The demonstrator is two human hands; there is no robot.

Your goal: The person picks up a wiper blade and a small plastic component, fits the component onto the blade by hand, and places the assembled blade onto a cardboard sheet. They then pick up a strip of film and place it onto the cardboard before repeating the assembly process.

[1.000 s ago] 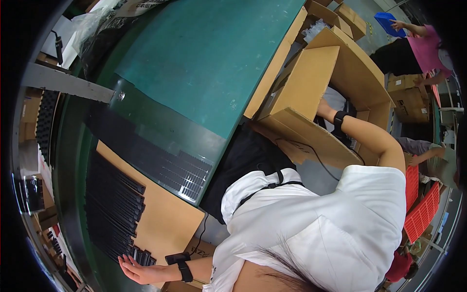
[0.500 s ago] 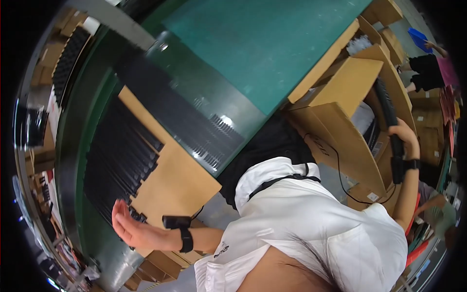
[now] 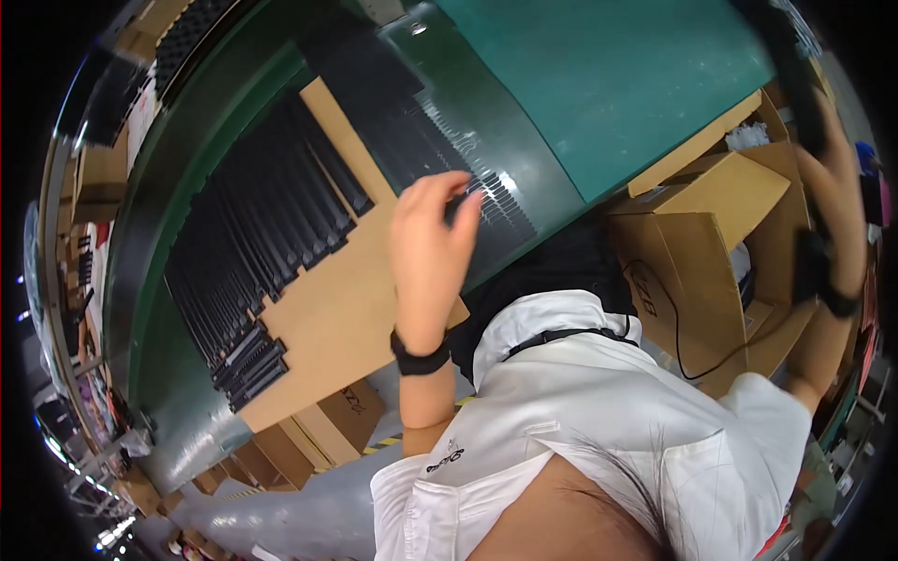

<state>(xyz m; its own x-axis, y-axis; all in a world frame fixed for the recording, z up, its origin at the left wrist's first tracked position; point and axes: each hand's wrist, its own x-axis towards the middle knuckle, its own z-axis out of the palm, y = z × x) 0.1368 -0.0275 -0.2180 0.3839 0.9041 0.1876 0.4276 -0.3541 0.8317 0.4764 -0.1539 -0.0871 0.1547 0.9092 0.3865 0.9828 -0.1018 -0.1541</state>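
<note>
Hands well apart from each other. Right hand (image 3: 828,173): wrapped round a long black bar (image 3: 795,84), well to the right of the board (image 3: 327,309). Motion blur there, bar's surface can't be read. Left hand (image 3: 435,238): over the board's right edge, fingers bent, thumb spread off them, nothing seen in the grip. Can't tell if it touches anything below.

Board is flat brown cardboard, matte, straight-edged. On it: strips (image 3: 271,206), black, long, narrow, laid side by side, blocky ends stepping unevenly across it. Short blocky pieces (image 3: 251,365) at the board's near left corner.

Just right of the board, flat on the tabletop (image 3: 617,84): dark pieces (image 3: 383,122) with toothed ends, hard glare on the teeth. Tabletop is glossy dark green beside the board, plainer teal farther right.

Carton (image 3: 669,271) also well right of the board: brown, boxy, flaps raised. Crinkled clear plastic (image 3: 748,136) near its far end. Thin black cable (image 3: 678,341) loops down its side, also right of the board.
</note>
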